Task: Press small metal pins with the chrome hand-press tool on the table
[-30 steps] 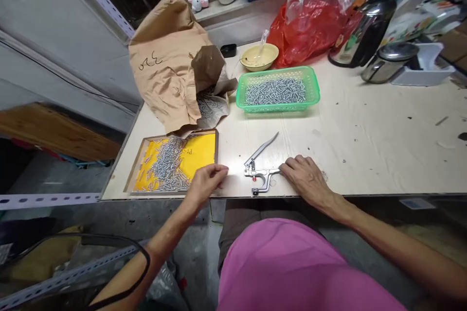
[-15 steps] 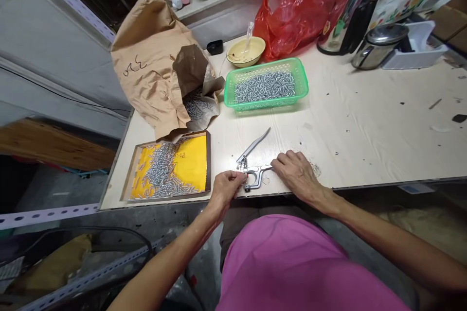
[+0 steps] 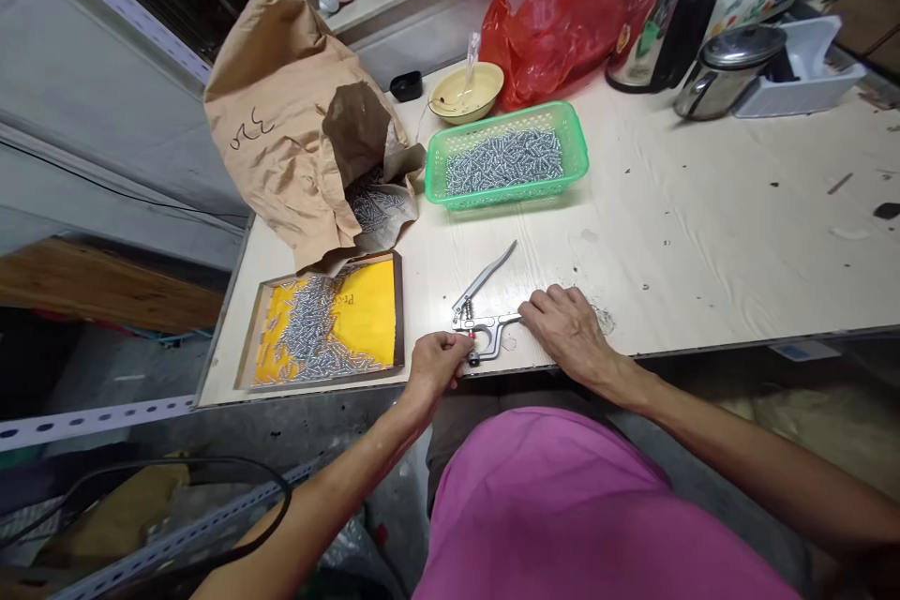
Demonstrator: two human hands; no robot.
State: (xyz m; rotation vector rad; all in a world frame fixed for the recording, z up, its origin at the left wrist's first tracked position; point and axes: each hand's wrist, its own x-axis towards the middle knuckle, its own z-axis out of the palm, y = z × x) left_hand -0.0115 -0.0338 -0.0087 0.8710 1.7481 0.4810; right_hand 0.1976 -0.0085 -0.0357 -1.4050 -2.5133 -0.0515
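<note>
A silver hand plier tool [image 3: 496,325] lies at the table's front edge, its upper handle raised and spread from the lower one. My right hand [image 3: 566,326] has its fingers closed on the end of the lower handle. At the tool's jaw my left hand [image 3: 437,362] is pinched, and a small red bit shows by the fingertips; what the pinch holds is too small to name. Left of it is a shallow tray [image 3: 398,309] with a yellow bottom and many small metal pins [image 3: 309,323]. Behind the tool stands a green basket [image 3: 506,197] of similar pins.
An open brown paper bag [image 3: 281,112] with more metal pieces leans at the back left. Along the back are a yellow bowl [image 3: 468,103], a red plastic bag [image 3: 562,19], a kettle [image 3: 671,14], a lidded metal pot [image 3: 727,75] and a white container [image 3: 808,89].
The whole view has shifted slightly. Both hands stay at the tool in nearly the same pose, with no clear change in what they hold.
</note>
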